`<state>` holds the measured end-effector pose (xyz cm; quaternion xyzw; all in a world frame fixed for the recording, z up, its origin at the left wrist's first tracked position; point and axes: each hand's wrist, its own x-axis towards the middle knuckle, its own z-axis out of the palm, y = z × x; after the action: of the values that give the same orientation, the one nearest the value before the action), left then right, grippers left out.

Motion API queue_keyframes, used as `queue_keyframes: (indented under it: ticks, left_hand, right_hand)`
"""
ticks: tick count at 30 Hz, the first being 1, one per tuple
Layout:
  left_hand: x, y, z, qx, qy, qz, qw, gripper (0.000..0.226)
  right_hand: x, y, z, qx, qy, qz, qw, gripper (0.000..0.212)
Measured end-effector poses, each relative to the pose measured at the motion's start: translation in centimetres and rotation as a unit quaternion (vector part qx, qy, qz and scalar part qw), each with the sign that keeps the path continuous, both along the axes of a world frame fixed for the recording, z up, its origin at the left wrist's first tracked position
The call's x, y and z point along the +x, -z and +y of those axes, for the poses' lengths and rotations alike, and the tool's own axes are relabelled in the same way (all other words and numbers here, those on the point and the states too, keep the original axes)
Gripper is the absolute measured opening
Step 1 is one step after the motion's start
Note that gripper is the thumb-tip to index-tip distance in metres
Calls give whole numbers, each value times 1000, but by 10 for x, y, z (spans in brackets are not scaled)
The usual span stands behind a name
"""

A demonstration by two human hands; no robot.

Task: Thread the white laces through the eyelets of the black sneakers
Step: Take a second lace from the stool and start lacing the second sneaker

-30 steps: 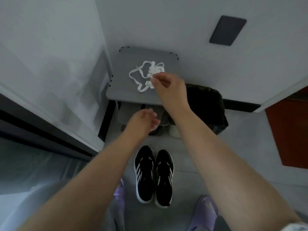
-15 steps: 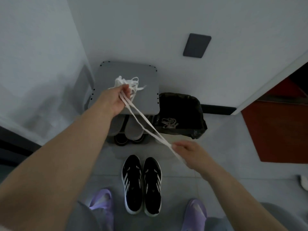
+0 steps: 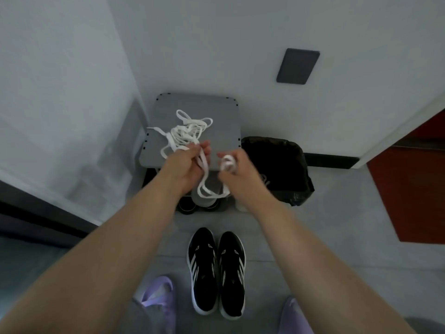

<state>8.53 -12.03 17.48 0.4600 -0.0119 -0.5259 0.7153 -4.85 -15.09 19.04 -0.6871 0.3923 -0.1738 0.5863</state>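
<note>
A tangle of white laces point(image 3: 186, 132) hangs over the grey shoe rack top point(image 3: 216, 112). My left hand point(image 3: 190, 162) grips the bundle from below, with loose loops spilling above the fingers. My right hand point(image 3: 237, 165) pinches a coiled end of lace, and a slack loop droops between the two hands. The two black sneakers point(image 3: 216, 271) with white stripes stand side by side on the floor below, toes towards the rack, with no laces in them.
A black bag-lined bin point(image 3: 279, 169) stands right of the rack. More shoes sit on the rack's lower shelf point(image 3: 187, 206). My feet in purple slippers point(image 3: 159, 297) flank the sneakers. A dark plate point(image 3: 297, 66) is on the wall and a red door point(image 3: 414, 189) at right.
My right hand rose from low on the right up beside my left hand, so the taut lace now droops in a loop. The bundle stays in my left hand.
</note>
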Motion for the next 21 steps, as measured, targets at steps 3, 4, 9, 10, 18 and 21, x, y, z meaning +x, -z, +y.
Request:
queue_keyframes:
  ticks: [3, 4, 9, 10, 18, 21]
  left_hand:
    - [-8, 6, 5, 10, 4, -31, 999, 26]
    - [-6, 8, 7, 2, -4, -34, 999, 25]
    - [18, 10, 16, -51, -41, 15, 998, 24]
    - [23, 8, 18, -58, -51, 24, 997, 24]
    - [22, 17, 30, -60, -13, 24, 998, 26]
    - [9, 16, 41, -102, 120, 17, 987, 33]
  right_hand:
    - [34, 11, 15, 72, -5, -18, 997, 29]
    - [37, 14, 17, 79, 7, -16, 997, 33]
    - [-10, 33, -1, -17, 61, 43, 997, 16]
    - [-27, 38, -5, 2, 90, 30, 995, 29]
    - [-125, 85, -28, 170, 360, -162, 903, 1]
    - [-158, 121, -27, 217, 413, -109, 878, 15]
